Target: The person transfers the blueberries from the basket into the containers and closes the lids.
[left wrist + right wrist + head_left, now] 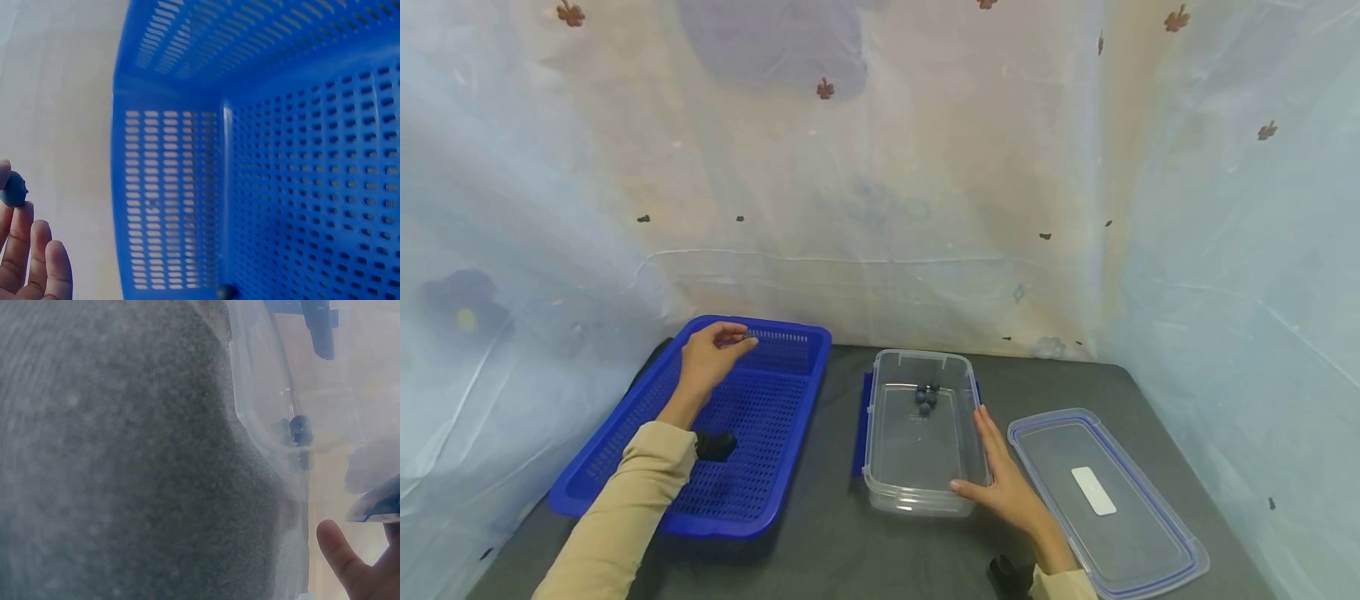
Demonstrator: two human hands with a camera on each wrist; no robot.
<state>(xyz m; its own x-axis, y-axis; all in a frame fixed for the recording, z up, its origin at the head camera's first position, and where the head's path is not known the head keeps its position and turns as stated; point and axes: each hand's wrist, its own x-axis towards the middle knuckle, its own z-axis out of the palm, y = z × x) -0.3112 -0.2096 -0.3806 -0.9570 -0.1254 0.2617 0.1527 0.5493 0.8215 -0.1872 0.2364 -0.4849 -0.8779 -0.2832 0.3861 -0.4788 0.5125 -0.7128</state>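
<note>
My left hand (709,360) is over the far part of the blue basket (820,392), pinching a blueberry (14,189) between thumb and fingertips. The berry's small crown shows in the left wrist view. Another round dark berry (227,292) lies in the basket at the foot of its end wall. My right hand (1009,487) rests along the right side of the clear plastic container (906,467), thumb at its near corner and fingers extended along the rim. Several blueberries (927,398) sit together toward the container's far end.
Right of the container, a clear lid (1138,521) with a blue seal and white label lies on the dark grey tabletop (831,533). A blue side flap (862,425) hangs at the container's left. A patterned plastic curtain (925,183) surrounds the table's back and sides.
</note>
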